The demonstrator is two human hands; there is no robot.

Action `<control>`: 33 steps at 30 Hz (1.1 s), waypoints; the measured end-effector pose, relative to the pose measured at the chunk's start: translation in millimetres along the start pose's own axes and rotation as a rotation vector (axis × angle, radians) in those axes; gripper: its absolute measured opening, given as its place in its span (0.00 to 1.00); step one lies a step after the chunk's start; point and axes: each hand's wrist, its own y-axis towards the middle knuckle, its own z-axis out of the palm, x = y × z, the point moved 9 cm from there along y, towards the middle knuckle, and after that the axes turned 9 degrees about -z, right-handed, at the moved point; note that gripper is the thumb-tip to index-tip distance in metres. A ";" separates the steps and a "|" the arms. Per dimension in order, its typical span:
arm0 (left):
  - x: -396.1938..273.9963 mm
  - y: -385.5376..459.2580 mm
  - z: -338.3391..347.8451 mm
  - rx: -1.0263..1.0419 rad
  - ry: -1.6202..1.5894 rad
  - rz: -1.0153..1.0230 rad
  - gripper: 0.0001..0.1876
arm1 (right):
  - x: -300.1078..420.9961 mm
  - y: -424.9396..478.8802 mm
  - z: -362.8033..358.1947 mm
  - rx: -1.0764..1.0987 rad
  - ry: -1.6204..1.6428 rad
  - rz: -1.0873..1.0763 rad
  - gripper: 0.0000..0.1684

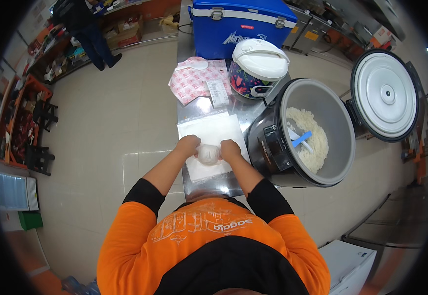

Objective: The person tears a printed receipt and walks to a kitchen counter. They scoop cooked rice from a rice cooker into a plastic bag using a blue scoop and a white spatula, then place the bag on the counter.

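Note:
My left hand and my right hand hold the two sides of a rounded, white wrapped bundle; its contents cannot be made out. The bundle rests over white paper sheets on a steel table. To the right stands a large rice cooker with its lid raised. Cooked rice lies inside, with a blue-handled utensil and a white one on it.
Past the sheets lie pink-patterned wrapping paper, a white spoon and a printed slip. A small floral rice cooker and a blue cooler box stand behind. A person stands at the far-left shelves.

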 end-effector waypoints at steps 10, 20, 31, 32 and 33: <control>-18.9 -90.0 4.4 -0.584 -0.112 0.055 0.12 | 33.9 -70.7 26.4 -0.638 -0.066 -0.348 0.19; -31.9 -107.2 44.7 -0.557 -0.074 -0.095 0.24 | 58.0 -62.3 4.8 -0.731 0.473 -0.541 0.33; -31.9 -115.2 49.4 -0.502 -0.115 -0.071 0.25 | 65.8 -6.4 18.2 -0.470 0.613 -0.023 0.37; -31.0 -115.3 48.1 -0.500 -0.118 -0.067 0.26 | 63.2 -3.4 18.0 -0.396 0.607 0.009 0.35; -25.0 -113.9 44.8 -0.493 -0.234 -0.084 0.27 | 58.0 -0.4 24.7 -0.361 0.903 -0.001 0.33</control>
